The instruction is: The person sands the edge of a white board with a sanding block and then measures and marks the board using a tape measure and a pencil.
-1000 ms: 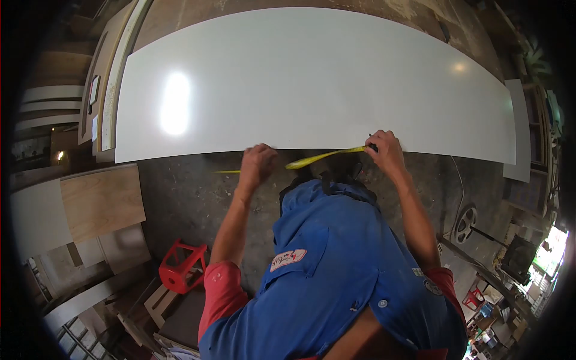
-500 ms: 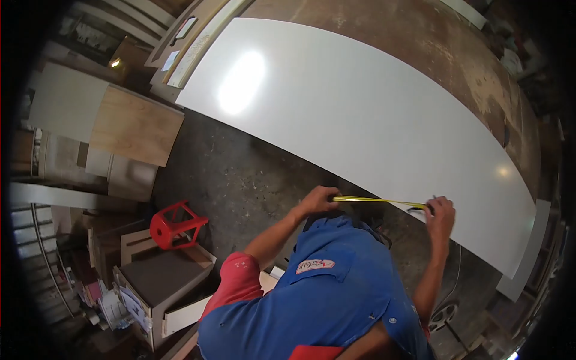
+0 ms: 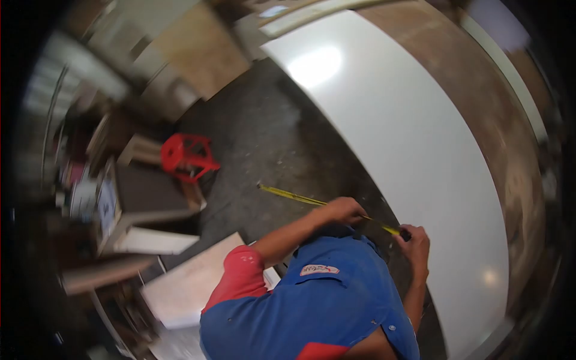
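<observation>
Stretched between my hands is the yellow blade (image 3: 292, 195) of a tape measure, and its free end sticks out to the left past my left hand, over the dark floor. My left hand (image 3: 347, 211) is closed around the blade in front of my waist. In my right hand (image 3: 417, 245) is the dark tape measure case (image 3: 405, 234), gripped at the near edge of a long white panel (image 3: 414, 150). The blade enters the case by the right fingertips.
The white panel lies on a brown worktop (image 3: 441, 54). A red plastic stool (image 3: 189, 157) stands on the floor at left, beside a dark-topped box (image 3: 147, 191). Wooden boards (image 3: 198, 279) lie near my left side, and more sheets (image 3: 201, 48) lean at upper left.
My view has turned left. A length of blade now extends left beyond my left hand, where before it ended there. My right hand has come off the panel's surface toward its edge.
</observation>
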